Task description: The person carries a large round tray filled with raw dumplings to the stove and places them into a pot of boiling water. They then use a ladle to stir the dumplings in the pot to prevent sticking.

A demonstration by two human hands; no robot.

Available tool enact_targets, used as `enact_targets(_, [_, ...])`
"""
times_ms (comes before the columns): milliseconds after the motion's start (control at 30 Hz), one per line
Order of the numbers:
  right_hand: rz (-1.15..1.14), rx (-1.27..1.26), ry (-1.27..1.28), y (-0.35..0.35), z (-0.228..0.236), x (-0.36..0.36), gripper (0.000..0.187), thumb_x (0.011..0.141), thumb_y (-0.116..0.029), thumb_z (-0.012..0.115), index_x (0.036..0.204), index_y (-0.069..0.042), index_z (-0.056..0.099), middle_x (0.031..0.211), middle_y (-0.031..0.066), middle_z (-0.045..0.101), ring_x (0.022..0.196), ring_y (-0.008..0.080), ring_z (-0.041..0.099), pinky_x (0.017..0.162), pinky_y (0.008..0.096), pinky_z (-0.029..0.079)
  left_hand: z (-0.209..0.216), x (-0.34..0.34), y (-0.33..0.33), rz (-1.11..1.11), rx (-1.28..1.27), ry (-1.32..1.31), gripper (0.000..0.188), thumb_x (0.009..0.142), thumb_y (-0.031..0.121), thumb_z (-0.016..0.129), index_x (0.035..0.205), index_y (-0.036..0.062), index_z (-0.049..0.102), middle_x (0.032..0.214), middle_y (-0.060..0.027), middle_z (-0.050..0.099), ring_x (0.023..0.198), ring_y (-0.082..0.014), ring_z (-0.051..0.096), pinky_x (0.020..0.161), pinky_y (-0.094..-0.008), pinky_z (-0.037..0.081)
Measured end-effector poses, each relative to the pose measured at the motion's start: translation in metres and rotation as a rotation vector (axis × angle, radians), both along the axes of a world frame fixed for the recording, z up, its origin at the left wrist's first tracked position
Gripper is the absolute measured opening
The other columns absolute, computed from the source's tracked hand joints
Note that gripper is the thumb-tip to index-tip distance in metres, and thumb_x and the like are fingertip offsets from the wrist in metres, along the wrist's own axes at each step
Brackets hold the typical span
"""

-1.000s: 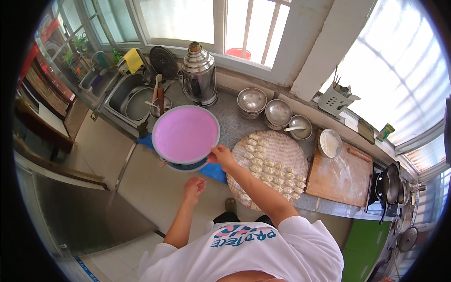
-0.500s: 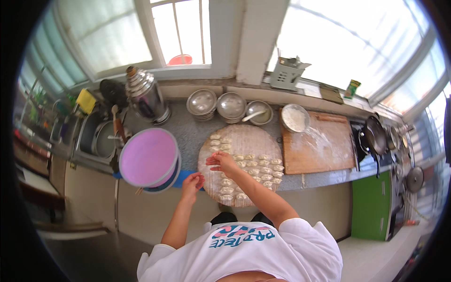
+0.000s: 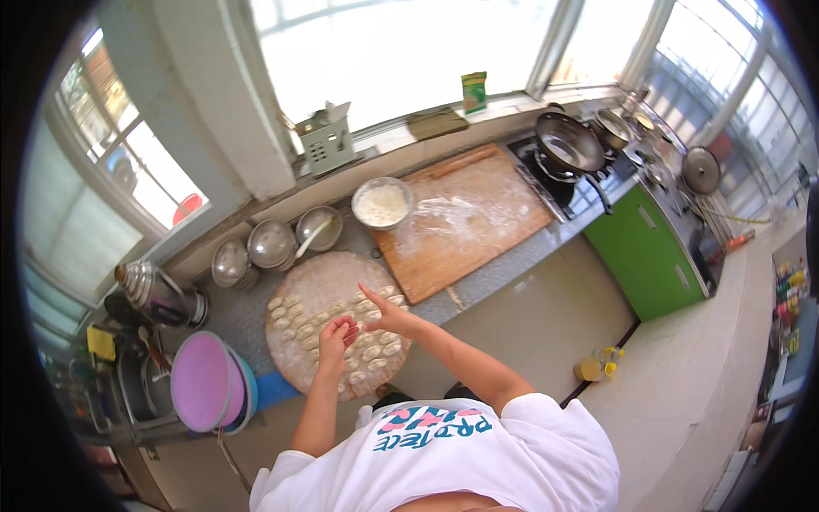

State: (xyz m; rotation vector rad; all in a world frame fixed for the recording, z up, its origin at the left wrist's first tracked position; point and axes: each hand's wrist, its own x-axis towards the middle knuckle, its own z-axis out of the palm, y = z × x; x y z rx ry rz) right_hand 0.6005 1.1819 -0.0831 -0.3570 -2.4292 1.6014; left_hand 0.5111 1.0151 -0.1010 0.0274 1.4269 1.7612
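Rows of white folded dumplings (image 3: 390, 350) lie on a round, flour-dusted board (image 3: 328, 273) in front of me. Above the board's near half is my left hand (image 3: 335, 340), its fingers bent and pressed together. Whatever they hold, if anything, is too small to make out. Close beside it on the right, my right hand (image 3: 391, 319) is open over the dumplings, with the index finger stretched forward and nothing visible in it. The two hands nearly meet, and they hide some of the dumplings.
Right of the board lie a floury wooden cutting board (image 3: 465, 226) and a bowl of flour (image 3: 382, 205). Metal bowls (image 3: 273, 245) and a spoon stand behind. A purple basin (image 3: 203, 381) and a thermos (image 3: 158, 294) are left; a wok (image 3: 570, 145) sits on the stove.
My view has swung to the right, so the counter appears turned. My left hand has come from the board's left edge to over it, close to my right hand, whose fingers have spread.
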Motion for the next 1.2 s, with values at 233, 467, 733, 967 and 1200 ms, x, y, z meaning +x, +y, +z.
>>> enact_targets(233, [-0.162,-0.673,-0.071,0.120,0.049,0.138,0.063,0.099,-0.039,0.046,0.150,-0.011,0.022,0.155,0.0091,0.025,0.141,0.0187,0.024,0.113,0.0384,0.022,0.023,0.091,0.133,-0.238,0.014,0.040,0.016,0.095,0.013,0.052,0.108,0.0087,0.060,0.099,-0.0036,0.065,0.090,-0.0133,0.063,0.076,-0.0269,0.052])
enact_targets(467, [-0.378,-0.976,0.123,0.217,0.077,0.304,0.056,0.101,-0.045,0.035,0.147,-0.013,0.031,0.147,0.0089,0.038,0.135,0.0204,0.035,0.107,0.0386,0.032,0.035,0.211,0.262,-0.472,0.082,0.024,0.017,0.094,0.012,0.053,0.108,0.0069,0.061,0.099,-0.0046,0.066,0.088,-0.0141,0.063,0.074,-0.0264,0.051])
enact_targets(733, [-0.567,-1.011,0.353,0.277,0.088,0.440,0.053,0.102,-0.042,0.033,0.142,-0.008,0.037,0.138,0.0113,0.047,0.128,0.0223,0.045,0.104,0.0401,0.040,0.068,0.312,0.363,-0.747,0.043,0.107,0.017,0.094,0.011,0.053,0.108,0.0051,0.062,0.099,-0.0056,0.067,0.089,-0.0138,0.064,0.074,-0.0255,0.051])
enact_targets(967, [-0.673,-1.073,0.451,0.332,0.083,0.508,0.052,0.102,-0.041,0.032,0.141,-0.007,0.039,0.136,0.0127,0.049,0.127,0.0241,0.045,0.104,0.0407,0.039,0.082,0.373,0.452,-0.942,0.044,0.141,0.020,0.094,0.013,0.054,0.111,0.0047,0.061,0.100,-0.0054,0.066,0.090,-0.0132,0.063,0.077,-0.0260,0.050])
enact_targets(1200, [-0.748,-1.007,0.448,0.448,0.107,0.549,0.052,0.103,-0.041,0.029,0.140,-0.006,0.040,0.133,0.0141,0.051,0.126,0.0244,0.047,0.103,0.0405,0.040,0.106,0.428,0.565,-1.196,0.170,0.109,0.033,0.094,0.017,0.056,0.124,0.0039,0.053,0.119,-0.0065,0.057,0.102,-0.0148,0.060,0.083,-0.0286,0.050])
